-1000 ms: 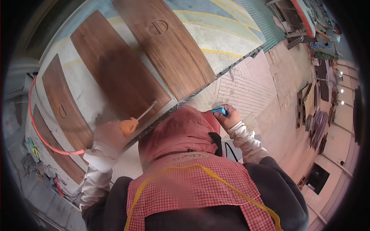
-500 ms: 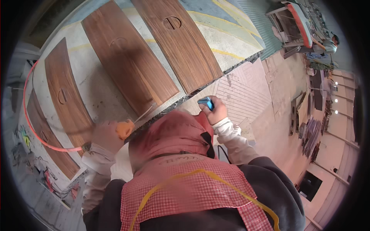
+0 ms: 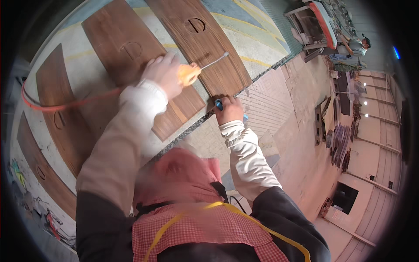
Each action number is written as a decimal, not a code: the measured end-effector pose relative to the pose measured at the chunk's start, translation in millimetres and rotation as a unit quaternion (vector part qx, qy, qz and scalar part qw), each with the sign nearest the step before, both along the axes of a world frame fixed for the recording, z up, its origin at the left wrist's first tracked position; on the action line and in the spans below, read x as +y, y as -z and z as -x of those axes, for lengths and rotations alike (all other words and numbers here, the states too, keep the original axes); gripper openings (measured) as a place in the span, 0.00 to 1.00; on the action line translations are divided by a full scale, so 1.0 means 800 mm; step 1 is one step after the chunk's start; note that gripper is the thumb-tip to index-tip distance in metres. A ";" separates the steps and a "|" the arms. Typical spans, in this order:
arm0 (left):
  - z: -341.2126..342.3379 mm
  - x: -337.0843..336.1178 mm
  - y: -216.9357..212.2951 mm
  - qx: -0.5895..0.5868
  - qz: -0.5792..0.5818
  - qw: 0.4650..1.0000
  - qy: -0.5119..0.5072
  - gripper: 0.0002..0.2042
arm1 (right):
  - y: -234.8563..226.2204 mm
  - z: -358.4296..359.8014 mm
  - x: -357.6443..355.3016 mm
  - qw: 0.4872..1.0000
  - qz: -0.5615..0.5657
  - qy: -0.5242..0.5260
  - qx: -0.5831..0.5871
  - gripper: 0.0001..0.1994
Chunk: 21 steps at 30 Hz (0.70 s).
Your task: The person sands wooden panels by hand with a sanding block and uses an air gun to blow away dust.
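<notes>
My left hand (image 3: 162, 76) is closed round an orange air blow gun (image 3: 188, 74). Its thin metal nozzle points to the far right over a brown wooden board (image 3: 205, 41) that has a D-shaped cutout. My right hand (image 3: 230, 111) is at the near end of this board, closed on a small blue tool (image 3: 218, 104) whose exact kind is mostly hidden by the fingers. Below my left forearm and hand lies a second brown board (image 3: 115, 32), also marked with a D-shaped outline. An orange-red hose (image 3: 65, 106) runs from the left toward the blow gun.
More brown boards (image 3: 52, 78) lie to the left on a pale, yellow-striped work surface (image 3: 257, 41). Cardboard sheeting (image 3: 279, 100) covers the floor at right. A person (image 3: 358, 46) stands at the far right by a red-edged table (image 3: 324, 26). Stacked panels (image 3: 338, 144) sit further down.
My left hand has swung the blow gun up and right, from the near edge to over the right-hand board. My right hand has moved slightly left and up to that board's end.
</notes>
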State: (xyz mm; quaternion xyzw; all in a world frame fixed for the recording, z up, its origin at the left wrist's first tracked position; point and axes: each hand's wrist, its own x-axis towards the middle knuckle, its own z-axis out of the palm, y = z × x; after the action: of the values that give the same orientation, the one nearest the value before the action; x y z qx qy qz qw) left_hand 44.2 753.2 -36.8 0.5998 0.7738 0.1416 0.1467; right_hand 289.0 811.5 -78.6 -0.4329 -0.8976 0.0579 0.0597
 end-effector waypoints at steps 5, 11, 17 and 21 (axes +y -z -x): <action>-0.006 0.111 0.019 0.016 0.182 0.983 0.032 0.31 | 0.002 0.012 -0.004 0.999 -0.028 -0.027 -0.015 0.11; -0.004 0.131 0.011 0.045 0.234 0.968 0.074 0.27 | 0.010 0.055 0.021 1.000 -0.006 -0.029 -0.004 0.16; 0.007 0.140 -0.013 0.071 0.266 0.953 0.127 0.22 | 0.016 0.045 0.018 0.997 -0.016 -0.036 0.069 0.16; 0.009 0.160 -0.014 0.055 0.268 0.944 0.186 0.15 | 0.012 0.129 0.058 0.998 -0.036 -0.033 0.032 0.05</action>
State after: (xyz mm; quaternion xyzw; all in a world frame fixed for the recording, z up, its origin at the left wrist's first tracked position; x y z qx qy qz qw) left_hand 37.2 881.6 -25.3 0.6787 0.6645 -0.1342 0.2826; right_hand 186.0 858.1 -88.6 -0.3988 -0.9104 0.0417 0.1022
